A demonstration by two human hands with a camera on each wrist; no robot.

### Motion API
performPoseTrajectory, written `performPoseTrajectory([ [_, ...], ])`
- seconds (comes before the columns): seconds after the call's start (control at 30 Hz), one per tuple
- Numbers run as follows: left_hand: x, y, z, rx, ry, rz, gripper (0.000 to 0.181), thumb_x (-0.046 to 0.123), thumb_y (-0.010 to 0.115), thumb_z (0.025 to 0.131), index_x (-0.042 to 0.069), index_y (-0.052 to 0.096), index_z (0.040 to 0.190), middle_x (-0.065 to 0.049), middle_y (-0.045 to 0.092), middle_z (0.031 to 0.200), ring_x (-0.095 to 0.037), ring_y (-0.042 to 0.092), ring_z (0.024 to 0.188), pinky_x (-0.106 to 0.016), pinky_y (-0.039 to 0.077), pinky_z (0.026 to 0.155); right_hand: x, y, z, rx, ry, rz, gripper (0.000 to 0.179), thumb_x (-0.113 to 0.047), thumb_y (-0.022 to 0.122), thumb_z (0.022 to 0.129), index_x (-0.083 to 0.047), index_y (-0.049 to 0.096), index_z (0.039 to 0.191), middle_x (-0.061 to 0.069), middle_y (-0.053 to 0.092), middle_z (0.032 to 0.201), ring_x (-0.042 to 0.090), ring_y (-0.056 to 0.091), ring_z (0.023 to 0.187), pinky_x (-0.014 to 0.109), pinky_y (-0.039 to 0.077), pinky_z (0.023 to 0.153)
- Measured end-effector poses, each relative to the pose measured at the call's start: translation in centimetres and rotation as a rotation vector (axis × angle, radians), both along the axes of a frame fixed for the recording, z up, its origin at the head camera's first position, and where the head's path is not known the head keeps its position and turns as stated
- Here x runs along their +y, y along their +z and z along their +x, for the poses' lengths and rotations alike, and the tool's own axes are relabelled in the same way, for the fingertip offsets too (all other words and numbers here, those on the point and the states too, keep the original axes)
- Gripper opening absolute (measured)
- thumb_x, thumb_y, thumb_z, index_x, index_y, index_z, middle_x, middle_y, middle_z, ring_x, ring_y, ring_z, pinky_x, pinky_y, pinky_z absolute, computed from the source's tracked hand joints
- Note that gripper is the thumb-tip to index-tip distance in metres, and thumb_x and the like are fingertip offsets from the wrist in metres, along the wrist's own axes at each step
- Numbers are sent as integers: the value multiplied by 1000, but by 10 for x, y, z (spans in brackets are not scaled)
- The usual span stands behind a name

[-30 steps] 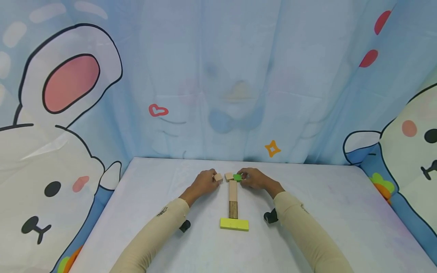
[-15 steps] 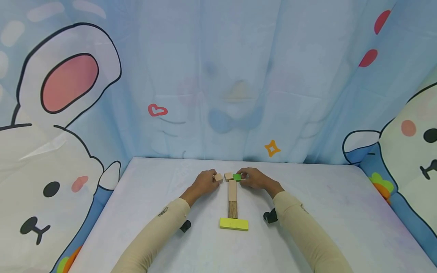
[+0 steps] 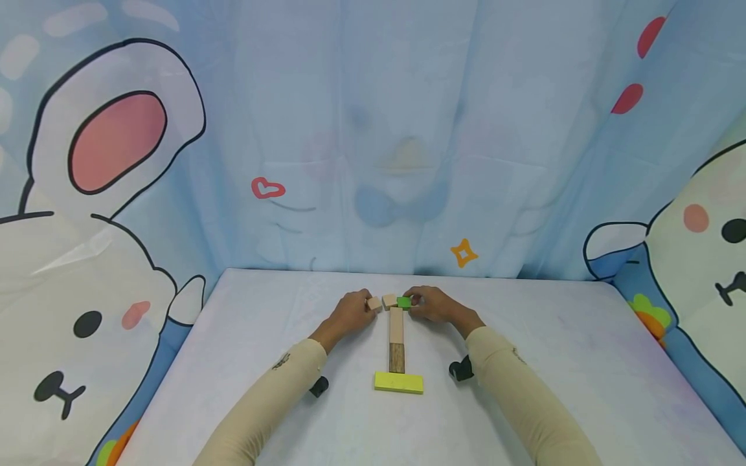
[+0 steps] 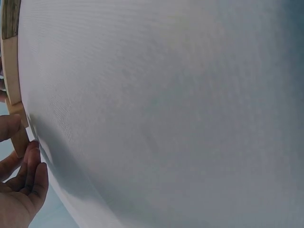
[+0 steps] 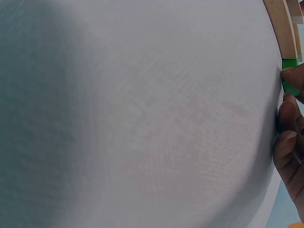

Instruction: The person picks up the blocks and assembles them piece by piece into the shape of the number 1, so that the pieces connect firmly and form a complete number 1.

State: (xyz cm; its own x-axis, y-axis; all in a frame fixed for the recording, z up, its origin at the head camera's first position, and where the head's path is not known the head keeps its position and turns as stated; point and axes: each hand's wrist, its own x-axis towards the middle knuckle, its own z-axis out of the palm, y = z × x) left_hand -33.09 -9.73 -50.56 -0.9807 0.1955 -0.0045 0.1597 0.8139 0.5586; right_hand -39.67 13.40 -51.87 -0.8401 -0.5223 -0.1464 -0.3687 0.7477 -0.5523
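Observation:
In the head view my left hand pinches a small plain wooden block, held slightly tilted, with a narrow gap to its right. Past that gap a second plain wooden block sits against a green block. My right hand pinches the green block at its right end, thumb and finger on it in the right wrist view. Below these two runs a column: a long plain block, a dark-grained brown block, then a yellow block lying crosswise at the near end.
The blocks lie on a white-covered table whose far edge is just beyond the hands. Behind it hangs a blue curtain with cartoon animals. Dark wrist cameras, such as the right one, hang under both sleeves.
My left hand and its wooden block have shifted slightly right, closer to the second wooden block. My right hand stays on the green block, almost unmoved.

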Motion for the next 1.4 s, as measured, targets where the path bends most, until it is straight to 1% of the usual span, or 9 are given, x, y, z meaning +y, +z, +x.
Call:
performPoseTrajectory([
  [0.2,2,0,0,-3,7,3,25,10,65,94,-2,63,116,-8,66,90,-12,51,71,-25,43,65,0,2,1,-12,-6,3,36,-15,67,94,-7,63,129,9,64,110,23,56,101,46,48,93],
  [0.4,3,-1,-2,2,3,4,24,11,66,94,-2,63,114,-6,64,86,-12,51,71,-25,42,63,0,3,2,-13,-1,1,37,-14,67,94,-6,62,129,10,64,110,23,56,101,46,48,92],
  [0.63,5,-5,-4,3,4,-25,26,13,65,95,-1,63,116,-5,62,85,-12,50,70,-24,41,62,-1,5,4,-14,-7,-2,36,-15,68,94,-7,63,129,10,64,109,23,56,100,46,48,91],
  [0.8,7,-5,-4,-1,8,-27,27,13,66,95,-2,63,118,-6,62,87,-12,50,72,-25,42,64,0,4,4,-28,-20,-11,36,-15,68,94,-8,63,129,9,63,110,23,55,100,45,48,92],
  [1.17,8,-4,-4,-12,15,-33,27,13,65,95,-1,63,117,-6,61,89,-13,50,74,-26,43,66,0,4,4,-28,-18,-2,36,-16,67,95,-8,63,129,9,64,111,23,55,101,46,47,94],
  [1.4,8,-4,-3,0,14,-27,25,13,65,95,-1,64,115,-7,62,88,-13,50,73,-26,43,66,1,5,4,-27,-9,-6,36,-15,67,94,-8,63,129,9,63,111,23,55,100,45,48,93],
])
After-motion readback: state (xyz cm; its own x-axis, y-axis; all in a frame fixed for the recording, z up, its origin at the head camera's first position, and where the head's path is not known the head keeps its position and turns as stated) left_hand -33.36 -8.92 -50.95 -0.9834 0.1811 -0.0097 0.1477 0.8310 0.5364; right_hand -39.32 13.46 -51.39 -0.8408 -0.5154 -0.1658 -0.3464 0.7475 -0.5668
